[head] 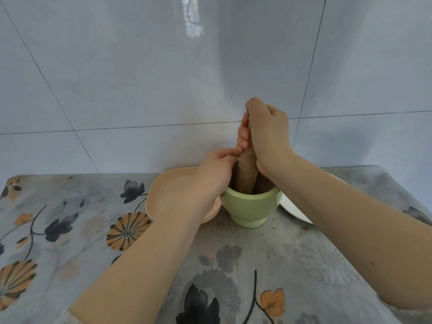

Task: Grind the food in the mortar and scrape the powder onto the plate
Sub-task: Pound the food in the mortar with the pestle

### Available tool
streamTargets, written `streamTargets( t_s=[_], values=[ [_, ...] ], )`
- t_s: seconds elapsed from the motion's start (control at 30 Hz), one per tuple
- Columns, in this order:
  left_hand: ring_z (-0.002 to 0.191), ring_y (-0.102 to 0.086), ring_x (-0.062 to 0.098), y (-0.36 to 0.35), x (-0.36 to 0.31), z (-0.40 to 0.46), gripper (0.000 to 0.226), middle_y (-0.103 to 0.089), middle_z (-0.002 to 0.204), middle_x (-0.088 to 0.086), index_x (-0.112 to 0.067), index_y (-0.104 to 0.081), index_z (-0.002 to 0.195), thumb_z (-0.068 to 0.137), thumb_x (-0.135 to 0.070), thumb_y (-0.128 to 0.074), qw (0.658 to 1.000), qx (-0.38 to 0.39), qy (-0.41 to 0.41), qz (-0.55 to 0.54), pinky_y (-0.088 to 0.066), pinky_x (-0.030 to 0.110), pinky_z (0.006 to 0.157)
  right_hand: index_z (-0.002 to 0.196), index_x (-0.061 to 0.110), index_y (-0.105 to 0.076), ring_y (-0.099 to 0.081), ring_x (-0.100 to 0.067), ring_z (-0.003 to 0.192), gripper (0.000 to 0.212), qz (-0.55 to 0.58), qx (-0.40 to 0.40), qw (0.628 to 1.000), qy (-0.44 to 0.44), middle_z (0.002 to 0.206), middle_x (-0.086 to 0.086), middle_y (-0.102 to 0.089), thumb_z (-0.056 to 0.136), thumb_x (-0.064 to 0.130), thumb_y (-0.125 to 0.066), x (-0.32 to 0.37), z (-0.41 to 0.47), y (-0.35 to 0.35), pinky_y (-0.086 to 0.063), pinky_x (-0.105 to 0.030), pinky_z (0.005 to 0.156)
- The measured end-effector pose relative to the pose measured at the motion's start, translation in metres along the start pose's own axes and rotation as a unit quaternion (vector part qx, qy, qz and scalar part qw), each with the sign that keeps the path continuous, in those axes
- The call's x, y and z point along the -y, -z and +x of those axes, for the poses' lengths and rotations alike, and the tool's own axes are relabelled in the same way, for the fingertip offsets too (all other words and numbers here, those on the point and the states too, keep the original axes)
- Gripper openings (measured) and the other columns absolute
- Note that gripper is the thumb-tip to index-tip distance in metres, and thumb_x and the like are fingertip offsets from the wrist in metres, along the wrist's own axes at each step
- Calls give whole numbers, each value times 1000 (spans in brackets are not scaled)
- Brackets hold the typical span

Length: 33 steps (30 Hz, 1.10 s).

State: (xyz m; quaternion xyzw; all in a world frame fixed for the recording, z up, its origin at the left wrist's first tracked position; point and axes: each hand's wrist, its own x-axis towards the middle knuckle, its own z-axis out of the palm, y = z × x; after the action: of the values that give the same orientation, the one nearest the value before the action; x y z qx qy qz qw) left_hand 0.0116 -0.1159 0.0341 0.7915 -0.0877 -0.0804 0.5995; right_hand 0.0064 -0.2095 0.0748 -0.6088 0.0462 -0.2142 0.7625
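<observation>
We read no writing or brand on anything here. The mortar [249, 206], pale green, stands on the floral cloth [70, 230] at centre. Our right hand [266, 134] is clenched around the pestle [245, 174], covering its top; the pestle's long axis runs nearly upright, lower end down in the bowl and hidden. Our left hand [210, 181] curls over the mortar's rim at 9 o'clock, covering part of the pink plate [168, 190]. A white plate [292, 206] at 3 o'clock is mostly hidden by our right forearm. The food inside cannot be made out.
</observation>
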Motion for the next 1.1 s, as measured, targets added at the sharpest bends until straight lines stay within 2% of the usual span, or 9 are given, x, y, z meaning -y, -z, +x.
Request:
streamTargets(
  t_s=[0.13, 0.27, 0.33, 0.43, 0.53, 0.67, 0.8, 0.97, 1.1],
  values=[
    [78, -55, 2, 0, -1, -1, 36, -61, 77, -16, -36, -65, 73, 90, -11, -44, 1000, -5, -14, -15, -43, 18, 66, 56, 12, -40, -33, -20, 35, 15, -2, -33, 999, 7, 43, -5, -35, 69, 18, -43, 1, -1, 3, -34, -26, 41],
    [94, -59, 15, -1, -2, -3, 33, -66, 90, -6, -32, -68, 80, 89, -11, -43, 1000, -6, -5, -10, -49, 31, 85, 51, 13, -41, -36, -21, 36, 23, -8, -27, 999, 19, 39, -5, -39, 73, 19, -45, -1, -3, 5, -37, -28, 41],
    [100, -60, 18, -1, -2, -4, 36, -68, 96, -1, -32, -68, 76, 88, -10, -42, 1000, -10, -2, -12, -49, 35, 93, 51, 12, -43, -37, -21, 36, 24, 0, -25, 1000, 9, 39, -4, -41, 74, 20, -47, 4, -3, 5, -36, -29, 43],
    [97, -61, 17, -1, -2, -4, 40, -68, 88, -8, -33, -69, 72, 89, -11, -41, 1000, -14, 5, -9, -50, 35, 92, 52, 12, -43, -37, -21, 34, 25, 3, -24, 1000, 11, 40, -5, -42, 75, 21, -49, 19, 0, 10, -36, -28, 43],
    [98, -61, 16, -1, -3, -5, 41, -70, 97, -4, -32, -71, 76, 89, -10, -39, 1000, -11, -1, -12, -50, 32, 91, 51, 12, -43, -37, -21, 34, 27, -42, -14, 998, 33, 39, -5, -41, 76, 20, -49, 24, -1, 16, -36, -29, 43],
    [97, -61, 15, -1, -5, -7, 42, -67, 91, -8, -34, -70, 75, 90, -10, -39, 1000, -11, -4, -4, -50, 34, 94, 52, 11, -43, -36, -21, 35, 28, -39, -14, 999, 24, 38, -4, -40, 79, 17, -49, 15, -4, 19, -36, -30, 44],
    [104, -58, 18, -1, -7, -8, 43, -64, 101, -4, -37, -68, 75, 92, -12, -37, 1000, -15, -3, 11, -47, 39, 99, 55, 10, -45, -36, -21, 34, 24, -26, -3, 999, 19, 38, -4, -41, 78, 17, -48, 9, -3, 19, -36, -29, 42],
    [106, -55, 17, -2, -7, -8, 41, -63, 106, -3, -37, -67, 75, 92, -13, -38, 1000, -18, -3, 15, -45, 36, 99, 53, 11, -44, -35, -20, 34, 24, -29, -4, 999, 31, 37, -4, -40, 76, 18, -47, 5, 0, 17, -35, -28, 41],
    [110, -57, 22, -3, -7, -9, 41, -67, 115, 3, -39, -64, 71, 91, -12, -40, 1000, -26, -2, 10, -44, 41, 101, 48, 13, -43, -36, -21, 34, 27, -36, 2, 998, 49, 37, -4, -39, 74, 18, -47, 1, 2, 11, -36, -28, 42]
  ],
)
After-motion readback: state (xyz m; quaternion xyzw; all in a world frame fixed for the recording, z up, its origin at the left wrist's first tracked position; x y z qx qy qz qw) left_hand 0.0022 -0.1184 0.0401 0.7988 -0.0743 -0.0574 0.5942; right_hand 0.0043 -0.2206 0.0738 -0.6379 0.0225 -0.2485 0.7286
